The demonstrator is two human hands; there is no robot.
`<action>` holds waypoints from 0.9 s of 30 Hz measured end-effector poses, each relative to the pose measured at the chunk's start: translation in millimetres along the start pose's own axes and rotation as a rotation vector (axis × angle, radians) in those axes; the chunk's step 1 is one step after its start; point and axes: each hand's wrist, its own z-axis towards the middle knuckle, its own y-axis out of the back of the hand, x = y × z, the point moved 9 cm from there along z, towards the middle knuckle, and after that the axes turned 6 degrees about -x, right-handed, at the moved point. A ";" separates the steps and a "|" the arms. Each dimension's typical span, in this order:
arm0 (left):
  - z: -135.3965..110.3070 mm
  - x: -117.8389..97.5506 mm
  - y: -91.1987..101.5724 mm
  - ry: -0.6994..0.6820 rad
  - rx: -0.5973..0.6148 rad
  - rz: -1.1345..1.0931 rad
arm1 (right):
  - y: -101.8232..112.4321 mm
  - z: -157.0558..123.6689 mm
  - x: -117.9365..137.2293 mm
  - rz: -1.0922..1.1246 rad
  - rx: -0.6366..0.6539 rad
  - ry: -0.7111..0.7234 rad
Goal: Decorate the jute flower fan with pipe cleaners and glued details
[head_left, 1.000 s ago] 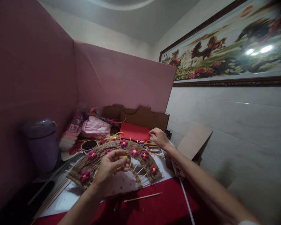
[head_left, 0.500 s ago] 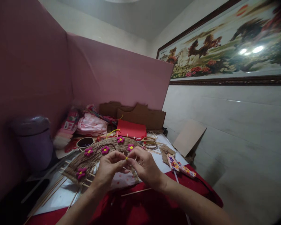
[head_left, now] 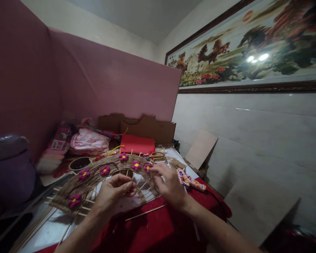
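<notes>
stick [head_left: 144, 212]: loose on red cloth [head_left: 168, 228], near table edge
left hand [head_left: 112, 191]: fingertips pinched together over woven arch [head_left: 94, 174] inner rim; contents cannot tell
right hand [head_left: 170, 186]: fingers spread, released, pressing woven arch's right end
woven arch: mid-table, pink flowers [head_left: 104, 170] on it
red paper [head_left: 137, 144]: far edge, by cardboard [head_left: 147, 128]

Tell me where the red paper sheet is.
Head view, centre: the flat red paper sheet lies behind the flower-studded woven twine fan, before the brown cardboard pieces, right of the pink cloth bundle.
</notes>
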 end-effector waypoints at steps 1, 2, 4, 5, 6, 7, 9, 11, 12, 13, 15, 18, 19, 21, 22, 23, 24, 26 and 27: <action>0.1 0.5 0.1 -0.011 0.000 0.021 | 17.4 -2.4 -23.5 -0.085 -0.033 -0.064; -0.1 0.8 -0.9 -0.020 0.004 0.050 | 32.6 -7.2 -50.4 -0.198 -0.025 -0.147; -1.4 -0.3 -8.1 -0.044 0.026 0.115 | 53.6 -24.8 -106.7 -0.435 0.114 -0.328; -2.4 -1.7 -15.1 -0.058 0.044 0.145 | 59.0 -37.6 -132.7 -0.530 0.232 -0.414; -3.5 -4.3 -24.2 -0.084 0.063 0.176 | 63.2 -51.0 -154.2 -0.589 0.335 -0.488; -4.5 -6.9 -35.8 -0.112 0.088 0.204 | 67.0 -59.8 -166.7 -0.595 0.372 -0.503; -6.3 -11.9 -66.4 -0.204 0.166 0.303 | 64.9 -71.7 -177.4 -0.557 0.445 -0.472; -6.1 -9.8 -102.3 -0.308 0.274 0.493 | 60.1 -74.3 -174.5 -0.480 0.456 -0.404; -4.7 -6.0 -119.4 -0.373 0.319 0.639 | 58.6 -73.6 -171.7 -0.443 0.449 -0.378; -3.1 -1.9 -136.1 -0.475 0.358 0.826 | 58.2 -72.2 -169.4 -0.411 0.436 -0.365; 2.4 9.1 -163.0 -0.654 0.415 1.097 | 59.2 -69.3 -167.8 -0.351 0.416 -0.364; 17.3 28.9 -185.3 -0.724 0.478 1.204 | 61.5 -67.4 -171.4 -0.261 0.409 -0.381; 21.2 35.4 -190.8 -0.742 0.503 1.236 | 62.3 -67.3 -173.7 -0.237 0.405 -0.387; 27.0 47.7 -199.5 -0.768 0.551 1.295 | 63.7 -67.4 -178.3 -0.209 0.393 -0.397; 29.1 53.2 -202.6 -0.776 0.568 1.322 | 64.5 -67.3 -180.3 -0.203 0.381 -0.400; 30.5 58.1 -205.2 -0.782 0.581 1.347 | 64.7 -67.3 -181.6 -0.196 0.372 -0.399; 31.4 62.5 -207.1 -0.787 0.590 1.370 | 64.3 -67.2 -182.3 -0.186 0.367 -0.394; 31.9 69.2 -209.9 -0.793 0.601 1.409 | 63.7 -67.0 -183.2 -0.149 0.352 -0.390; 31.9 71.8 -210.7 -0.792 0.604 1.426 | 64.0 -67.1 -184.4 -0.118 0.338 -0.399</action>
